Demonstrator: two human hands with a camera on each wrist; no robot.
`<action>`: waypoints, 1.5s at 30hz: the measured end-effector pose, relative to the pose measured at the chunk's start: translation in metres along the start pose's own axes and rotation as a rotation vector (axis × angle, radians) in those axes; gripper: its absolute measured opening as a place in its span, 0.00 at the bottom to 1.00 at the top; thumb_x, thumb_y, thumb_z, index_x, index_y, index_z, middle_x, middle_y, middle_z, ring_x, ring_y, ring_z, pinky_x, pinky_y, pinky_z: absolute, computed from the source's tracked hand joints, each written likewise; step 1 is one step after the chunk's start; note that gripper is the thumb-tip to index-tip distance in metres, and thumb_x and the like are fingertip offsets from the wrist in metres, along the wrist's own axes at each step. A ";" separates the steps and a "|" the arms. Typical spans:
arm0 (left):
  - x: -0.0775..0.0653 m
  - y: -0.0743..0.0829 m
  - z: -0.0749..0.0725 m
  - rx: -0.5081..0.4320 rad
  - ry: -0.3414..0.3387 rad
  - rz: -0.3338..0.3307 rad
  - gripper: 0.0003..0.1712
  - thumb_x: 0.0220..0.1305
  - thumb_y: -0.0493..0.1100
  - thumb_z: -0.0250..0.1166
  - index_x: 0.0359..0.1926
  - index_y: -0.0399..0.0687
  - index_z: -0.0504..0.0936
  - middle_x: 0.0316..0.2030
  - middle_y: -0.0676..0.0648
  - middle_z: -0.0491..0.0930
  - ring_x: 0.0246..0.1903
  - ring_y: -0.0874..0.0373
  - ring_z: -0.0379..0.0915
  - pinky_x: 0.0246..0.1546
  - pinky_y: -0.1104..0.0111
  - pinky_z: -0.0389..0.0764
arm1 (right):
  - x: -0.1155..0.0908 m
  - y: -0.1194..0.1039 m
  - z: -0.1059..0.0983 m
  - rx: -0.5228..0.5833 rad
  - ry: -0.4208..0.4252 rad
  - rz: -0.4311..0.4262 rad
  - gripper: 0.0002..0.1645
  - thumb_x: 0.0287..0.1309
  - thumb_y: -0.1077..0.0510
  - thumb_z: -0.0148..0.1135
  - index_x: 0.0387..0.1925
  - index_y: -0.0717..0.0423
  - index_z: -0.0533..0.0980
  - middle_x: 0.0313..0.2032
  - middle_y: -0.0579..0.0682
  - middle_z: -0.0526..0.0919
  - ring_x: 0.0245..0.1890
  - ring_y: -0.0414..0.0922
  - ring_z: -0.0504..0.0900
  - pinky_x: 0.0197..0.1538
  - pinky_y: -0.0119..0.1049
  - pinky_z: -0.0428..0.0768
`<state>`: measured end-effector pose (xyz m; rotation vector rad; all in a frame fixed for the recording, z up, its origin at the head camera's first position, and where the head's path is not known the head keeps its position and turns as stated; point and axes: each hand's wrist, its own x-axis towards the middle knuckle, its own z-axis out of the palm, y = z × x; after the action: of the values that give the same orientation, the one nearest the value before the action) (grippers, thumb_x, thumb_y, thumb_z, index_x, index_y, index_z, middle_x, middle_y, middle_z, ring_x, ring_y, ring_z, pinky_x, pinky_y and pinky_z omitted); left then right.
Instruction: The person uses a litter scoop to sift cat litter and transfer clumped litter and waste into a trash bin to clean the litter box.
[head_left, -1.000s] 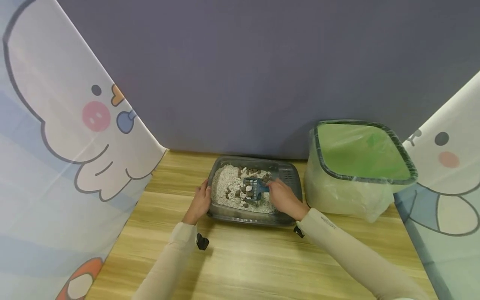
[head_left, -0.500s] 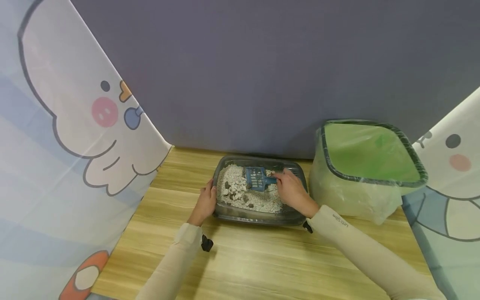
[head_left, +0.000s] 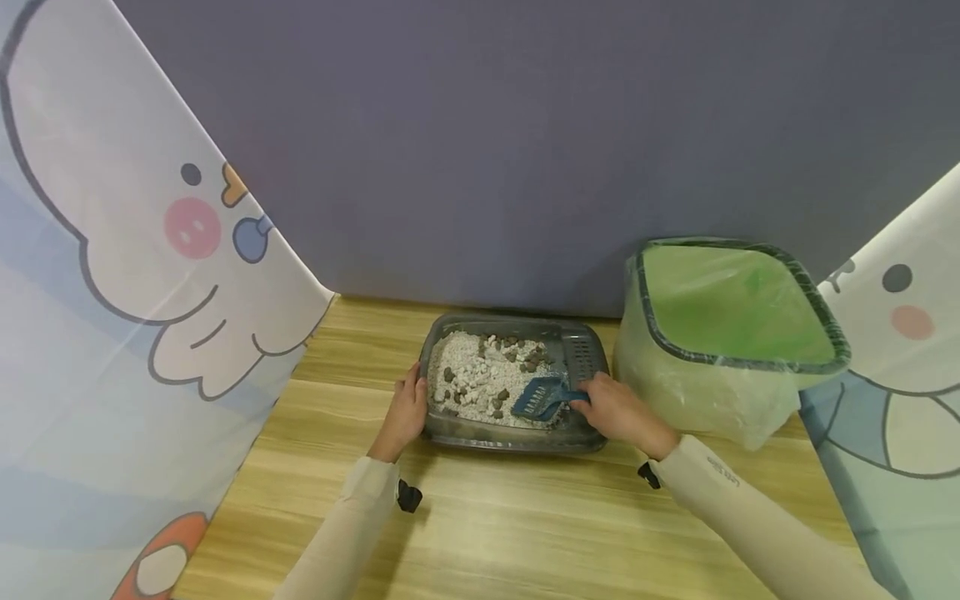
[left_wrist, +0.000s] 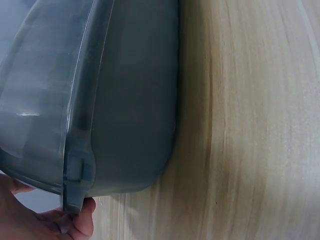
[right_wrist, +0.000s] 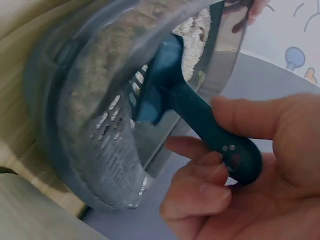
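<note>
A grey litter box (head_left: 510, 443) with a see-through raised rim sits on the wooden table, holding pale litter (head_left: 474, 367) and scattered brown clumps (head_left: 534, 360). My right hand (head_left: 621, 410) grips the handle of a blue slotted litter scoop (head_left: 540, 398), its thumb and fingers wrapped round it in the right wrist view. The scoop's head is low at the litter's right front part. At the box's left side, my left hand (head_left: 406, 412) holds the rim. In the left wrist view that hand (left_wrist: 45, 220) has its fingers curled at the rim's edge.
A bin (head_left: 697, 392) lined with a clear plastic bag stands right of the litter box, green inside. Behind rises a grey panel (head_left: 480, 167). Printed cartoon cloths hang at left and right. The wooden table (head_left: 480, 525) extends in front.
The scoop, earlier bearing clumps and then lying flat over the litter, has moved right and toward me, its head now tilted. The left hand stays at the box's left rim.
</note>
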<state>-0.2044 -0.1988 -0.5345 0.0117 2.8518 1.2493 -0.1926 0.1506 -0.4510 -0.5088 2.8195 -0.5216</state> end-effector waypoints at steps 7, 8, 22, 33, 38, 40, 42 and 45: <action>-0.002 -0.001 -0.002 -0.007 0.015 0.003 0.33 0.76 0.56 0.30 0.74 0.43 0.47 0.57 0.25 0.59 0.52 0.33 0.65 0.50 0.42 0.66 | 0.002 -0.008 0.013 0.030 -0.015 0.048 0.23 0.66 0.56 0.55 0.58 0.65 0.73 0.36 0.53 0.72 0.28 0.46 0.71 0.31 0.40 0.70; -0.003 -0.001 -0.001 -0.006 0.014 0.002 0.33 0.76 0.55 0.30 0.73 0.42 0.47 0.57 0.24 0.59 0.52 0.32 0.65 0.49 0.42 0.66 | 0.004 -0.009 0.017 0.041 -0.014 0.050 0.23 0.67 0.56 0.55 0.58 0.65 0.73 0.37 0.54 0.72 0.29 0.46 0.72 0.31 0.40 0.70; -0.007 -0.001 0.002 -0.023 0.016 0.000 0.31 0.77 0.52 0.30 0.73 0.41 0.47 0.57 0.23 0.58 0.53 0.31 0.64 0.50 0.41 0.65 | 0.041 -0.022 0.058 0.064 0.033 0.002 0.15 0.67 0.57 0.54 0.49 0.64 0.74 0.44 0.59 0.75 0.40 0.53 0.77 0.37 0.46 0.75; -0.005 0.000 0.005 -0.027 0.036 0.016 0.32 0.76 0.53 0.32 0.73 0.41 0.49 0.54 0.23 0.61 0.50 0.33 0.67 0.48 0.42 0.67 | 0.039 -0.016 0.079 0.222 0.242 -0.088 0.09 0.65 0.61 0.56 0.43 0.62 0.75 0.35 0.50 0.70 0.32 0.50 0.75 0.31 0.41 0.69; -0.004 0.000 0.004 -0.013 0.047 0.034 0.31 0.77 0.52 0.32 0.72 0.39 0.50 0.52 0.24 0.63 0.46 0.34 0.69 0.45 0.43 0.69 | 0.029 -0.014 0.083 0.319 0.377 -0.120 0.07 0.64 0.62 0.58 0.43 0.58 0.76 0.31 0.46 0.67 0.25 0.46 0.70 0.27 0.38 0.66; -0.003 -0.001 0.004 -0.006 0.055 0.047 0.31 0.77 0.51 0.33 0.72 0.38 0.50 0.52 0.24 0.63 0.45 0.34 0.69 0.44 0.43 0.69 | 0.027 -0.014 0.086 0.355 0.432 -0.133 0.08 0.63 0.63 0.58 0.44 0.58 0.75 0.33 0.46 0.67 0.23 0.44 0.65 0.27 0.37 0.65; -0.002 -0.001 0.003 0.001 0.058 0.054 0.31 0.77 0.51 0.33 0.72 0.38 0.51 0.51 0.23 0.63 0.46 0.33 0.69 0.44 0.42 0.69 | 0.025 -0.014 0.088 0.381 0.476 -0.141 0.10 0.62 0.63 0.59 0.46 0.58 0.75 0.35 0.47 0.68 0.24 0.42 0.64 0.28 0.38 0.66; -0.001 -0.003 0.003 0.003 0.053 0.039 0.31 0.77 0.51 0.33 0.72 0.39 0.50 0.52 0.23 0.62 0.47 0.32 0.69 0.45 0.42 0.69 | 0.023 -0.014 0.091 0.401 0.511 -0.147 0.13 0.63 0.62 0.58 0.49 0.58 0.74 0.38 0.48 0.68 0.27 0.42 0.65 0.31 0.39 0.66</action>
<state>-0.2037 -0.1986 -0.5389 0.0346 2.9123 1.2711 -0.1843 0.1025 -0.5323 -0.5627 3.0144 -1.3864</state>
